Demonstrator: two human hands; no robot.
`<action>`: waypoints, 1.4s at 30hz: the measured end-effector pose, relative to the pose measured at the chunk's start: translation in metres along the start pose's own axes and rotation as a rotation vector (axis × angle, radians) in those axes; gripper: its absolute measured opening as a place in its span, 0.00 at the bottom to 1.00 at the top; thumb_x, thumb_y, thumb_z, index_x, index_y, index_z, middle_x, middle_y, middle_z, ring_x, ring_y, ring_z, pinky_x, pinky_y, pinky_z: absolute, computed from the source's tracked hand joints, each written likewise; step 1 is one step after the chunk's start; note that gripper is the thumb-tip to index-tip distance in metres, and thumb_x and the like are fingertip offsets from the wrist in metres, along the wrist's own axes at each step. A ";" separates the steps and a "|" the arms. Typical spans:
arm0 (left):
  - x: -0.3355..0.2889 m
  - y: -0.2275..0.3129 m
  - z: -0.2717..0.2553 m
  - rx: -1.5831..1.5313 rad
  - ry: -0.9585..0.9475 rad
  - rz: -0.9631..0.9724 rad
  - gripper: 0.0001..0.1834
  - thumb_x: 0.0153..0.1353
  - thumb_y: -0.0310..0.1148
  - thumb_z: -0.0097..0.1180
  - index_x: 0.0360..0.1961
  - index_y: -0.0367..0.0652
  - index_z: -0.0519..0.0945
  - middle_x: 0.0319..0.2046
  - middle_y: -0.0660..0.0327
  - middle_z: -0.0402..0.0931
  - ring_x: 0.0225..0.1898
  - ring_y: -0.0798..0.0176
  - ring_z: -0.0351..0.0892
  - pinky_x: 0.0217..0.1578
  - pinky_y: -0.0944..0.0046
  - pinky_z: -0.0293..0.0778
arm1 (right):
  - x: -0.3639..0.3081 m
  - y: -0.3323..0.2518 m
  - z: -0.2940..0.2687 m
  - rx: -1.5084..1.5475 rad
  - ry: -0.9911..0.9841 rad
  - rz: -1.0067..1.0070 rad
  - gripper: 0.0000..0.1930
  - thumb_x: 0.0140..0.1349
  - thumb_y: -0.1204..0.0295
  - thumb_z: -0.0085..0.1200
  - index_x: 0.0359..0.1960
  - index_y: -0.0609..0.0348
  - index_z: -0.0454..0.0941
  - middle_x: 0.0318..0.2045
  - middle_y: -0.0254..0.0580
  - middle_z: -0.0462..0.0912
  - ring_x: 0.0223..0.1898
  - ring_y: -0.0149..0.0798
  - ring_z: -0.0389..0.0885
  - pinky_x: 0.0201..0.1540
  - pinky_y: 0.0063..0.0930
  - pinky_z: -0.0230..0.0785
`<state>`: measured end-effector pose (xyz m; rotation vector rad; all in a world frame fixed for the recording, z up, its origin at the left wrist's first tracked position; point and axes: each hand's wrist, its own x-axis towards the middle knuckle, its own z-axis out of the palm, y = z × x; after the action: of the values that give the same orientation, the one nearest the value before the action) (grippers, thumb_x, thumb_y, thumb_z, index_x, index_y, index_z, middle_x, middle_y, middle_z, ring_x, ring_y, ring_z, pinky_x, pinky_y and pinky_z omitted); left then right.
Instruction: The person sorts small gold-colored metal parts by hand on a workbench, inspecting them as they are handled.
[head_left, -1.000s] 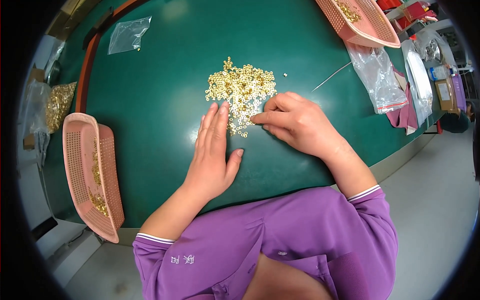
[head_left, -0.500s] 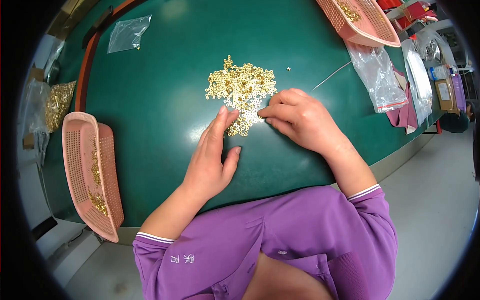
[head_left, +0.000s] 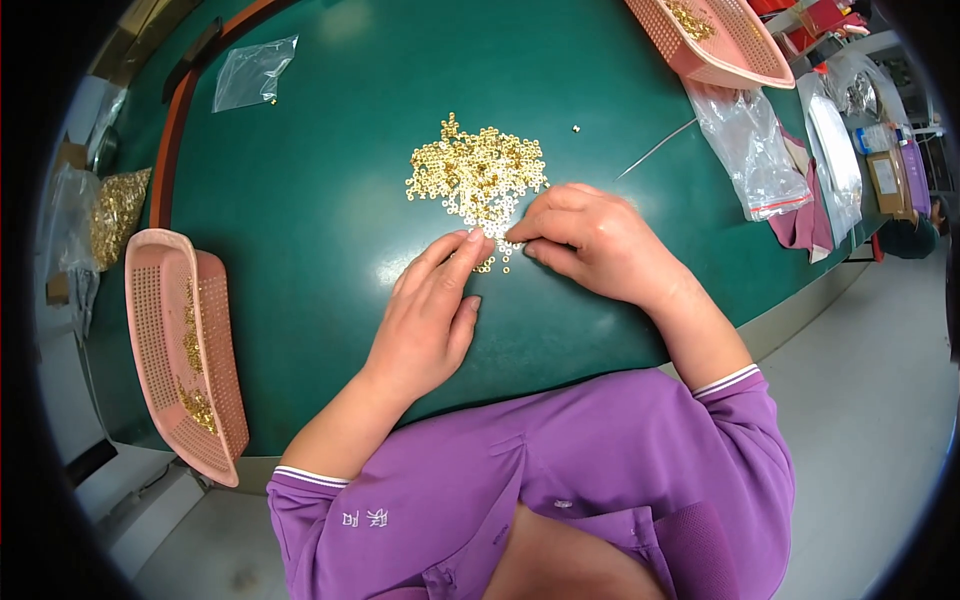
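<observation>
Left fingers (head_left: 468, 250) — now nearer right fingers (head_left: 540, 227), over gold rings (head_left: 476, 172).

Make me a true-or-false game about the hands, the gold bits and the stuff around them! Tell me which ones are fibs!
1. The left hand and the right hand are at the near end of the pile of gold pieces. True.
2. The table is bright red. False: the table is green.
3. The pink basket on the left has gold bits in it. True.
4. The right hand lies flat with every finger stretched out straight. False: its fingers are bent.
5. A clear bag with a red line along one end lies to the right of both hands. True.
</observation>
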<state>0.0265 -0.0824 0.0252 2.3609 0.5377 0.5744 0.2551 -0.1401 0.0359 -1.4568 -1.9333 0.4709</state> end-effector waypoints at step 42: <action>-0.001 -0.005 0.000 0.031 0.217 -0.166 0.12 0.47 0.18 0.64 0.34 0.40 0.79 0.49 0.53 0.72 0.41 0.57 0.74 0.45 0.59 0.72 | 0.004 -0.004 0.010 0.302 0.059 0.138 0.07 0.50 0.80 0.59 0.29 0.57 0.74 0.31 0.37 0.77 0.34 0.43 0.76 0.39 0.34 0.71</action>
<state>0.0242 -0.0795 0.0220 2.2687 0.8361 0.7539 0.2451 -0.1367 0.0319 -1.3930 -1.6400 0.7401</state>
